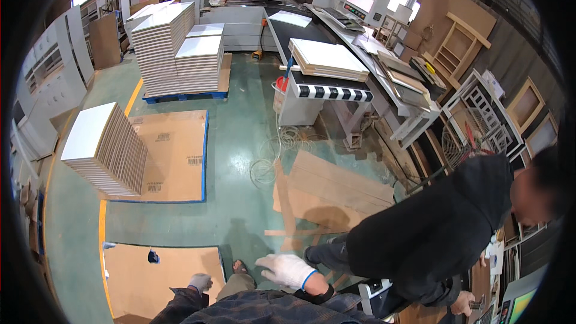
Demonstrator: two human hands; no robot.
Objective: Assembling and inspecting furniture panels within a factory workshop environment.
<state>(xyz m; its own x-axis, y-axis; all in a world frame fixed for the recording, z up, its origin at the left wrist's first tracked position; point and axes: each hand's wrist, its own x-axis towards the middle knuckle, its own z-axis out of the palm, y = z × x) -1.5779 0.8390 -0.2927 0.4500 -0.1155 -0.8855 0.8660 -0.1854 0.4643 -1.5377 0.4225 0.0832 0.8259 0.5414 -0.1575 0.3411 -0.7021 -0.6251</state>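
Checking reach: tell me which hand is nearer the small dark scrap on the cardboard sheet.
Left. The left hand hangs just right of the dark scrap; the right hand is farther right, off the cardboard sheet.

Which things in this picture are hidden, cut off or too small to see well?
Head view only:
- Left hand: small, partly behind the plaid sleeve; holds nothing visible.
- Right hand: palm side hidden, grip unclear.
- Co-worker's hand: near the lower edge, its small object too tiny to tell.
- Cardboard sheet: cut off below.

White glove [287, 269] on right hand, grey glove [200, 281] on left, green floor [240, 138] showing, black-white striped counter [336, 92] edge, brown cardboard [174, 156].
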